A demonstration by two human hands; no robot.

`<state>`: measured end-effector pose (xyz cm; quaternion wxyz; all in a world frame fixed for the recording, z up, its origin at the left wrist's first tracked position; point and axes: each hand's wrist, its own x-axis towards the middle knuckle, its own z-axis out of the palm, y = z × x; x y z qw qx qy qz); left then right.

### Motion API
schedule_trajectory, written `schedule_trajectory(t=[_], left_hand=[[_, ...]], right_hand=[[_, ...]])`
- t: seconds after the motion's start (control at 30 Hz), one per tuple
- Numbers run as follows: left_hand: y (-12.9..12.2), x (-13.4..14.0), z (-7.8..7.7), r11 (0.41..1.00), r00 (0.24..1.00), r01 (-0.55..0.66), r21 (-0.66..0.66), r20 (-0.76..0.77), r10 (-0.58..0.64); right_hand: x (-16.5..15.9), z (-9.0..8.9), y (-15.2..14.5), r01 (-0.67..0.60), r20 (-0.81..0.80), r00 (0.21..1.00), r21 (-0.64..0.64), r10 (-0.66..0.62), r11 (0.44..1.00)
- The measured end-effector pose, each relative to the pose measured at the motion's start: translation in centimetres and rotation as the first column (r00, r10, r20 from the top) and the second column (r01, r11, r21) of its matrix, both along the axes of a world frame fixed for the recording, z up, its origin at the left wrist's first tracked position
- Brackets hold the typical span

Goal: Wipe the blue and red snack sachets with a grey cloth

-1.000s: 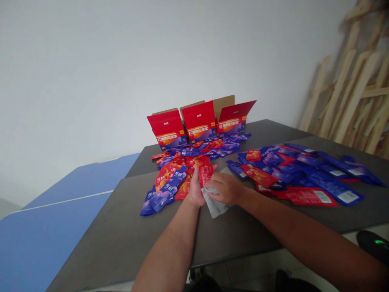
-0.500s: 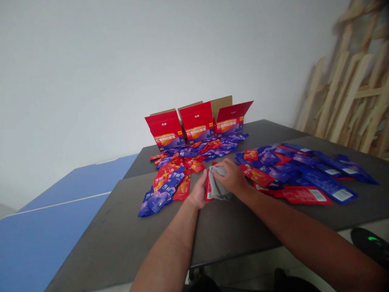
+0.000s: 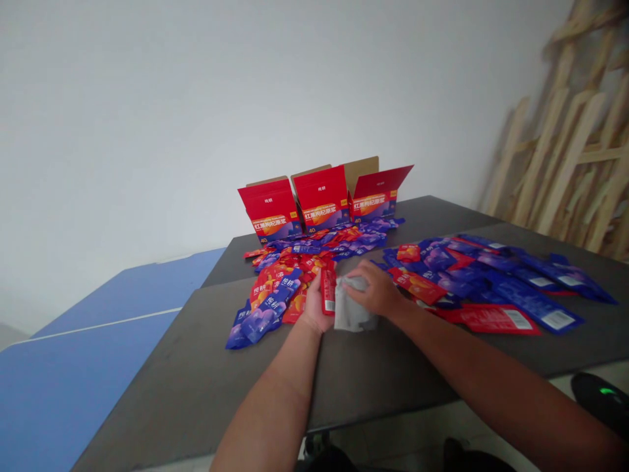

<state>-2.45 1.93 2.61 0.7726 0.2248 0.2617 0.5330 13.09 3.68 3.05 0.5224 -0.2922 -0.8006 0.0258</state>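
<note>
L hand (image 3: pixel 316 313), fingers curled, has the red packet (image 3: pixel 328 292) just below frame centre, R hand (image 3: pixel 377 290) pinches grey cloth (image 3: pixel 352 313) beside it — prob. best brace packet flat & wipe w/ light pressure.

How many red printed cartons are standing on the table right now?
3, side by side in a row beyond the loose pouches: left carton, middle carton and right carton. Any behind these would be hidden.

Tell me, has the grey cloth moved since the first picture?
Yes. Judged against the middle red box, the grey cloth, held in the right hand, is now closer to that box and farther from the person.
</note>
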Motion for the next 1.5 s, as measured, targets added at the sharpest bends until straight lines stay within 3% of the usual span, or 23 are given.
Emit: schedule_trajectory(t=[0.07,0.13,0.27,0.4,0.57,0.73,0.87,1.0,1.17,1.33,1.5], left_hand=[[0.2,0.0,-0.3,1.000,0.999,0.024,-0.019,0.022,-0.024],[0.2,0.2,-0.7,0.996,0.997,0.072,-0.049,0.005,-0.072],[0.1,0.9,-1.4,0.989,0.988,0.119,-0.086,-0.086,-0.126],[-0.2,1.8,-1.7,0.998,0.979,0.055,0.036,-0.199,-0.047],[-0.4,2.0,-1.7,0.984,0.946,0.059,0.166,-0.324,-0.002],[-0.6,1.6,-1.8,0.985,0.895,0.120,0.125,-0.444,-0.053],[-0.9,1.4,-0.9,0.980,0.924,0.180,0.081,-0.356,-0.140],[-0.6,0.5,0.2,0.992,0.995,0.084,0.099,-0.063,-0.078],[0.4,-0.7,0.3,0.992,0.975,-0.113,0.060,0.198,0.099],[1.0,-0.2,-0.4,0.973,0.961,-0.226,-0.051,0.153,0.231],[1.3,1.3,-1.2,0.922,0.922,-0.381,0.069,0.096,0.374]], right_hand=[[-0.9,-0.2,-1.2,-0.153,0.134,0.980,0.017,0.149,0.988],[-1.6,-0.2,-1.9,-0.194,0.205,0.960,0.007,0.188,0.981],[-1.9,-0.2,-1.7,-0.059,0.118,0.991,-0.046,0.064,0.997],[-1.2,-0.2,-0.3,0.068,-0.050,0.996,-0.087,-0.073,0.994],[-0.5,-0.3,1.2,0.187,-0.207,0.951,-0.199,-0.228,0.962],[0.3,-1.0,3.1,0.232,-0.280,0.900,-0.340,-0.333,0.912],[0.9,-2.0,4.5,0.234,-0.285,0.881,-0.430,-0.377,0.872],[0.9,-2.9,4.9,0.292,-0.201,0.897,-0.402,-0.395,0.868],[0.1,-3.7,3.8,0.199,0.070,0.980,-0.256,-0.188,0.946],[-0.3,-3.1,2.1,0.067,0.216,0.975,-0.090,-0.046,0.994],[0.0,-3.3,1.7,-0.122,0.204,0.970,-0.058,0.131,0.991]])
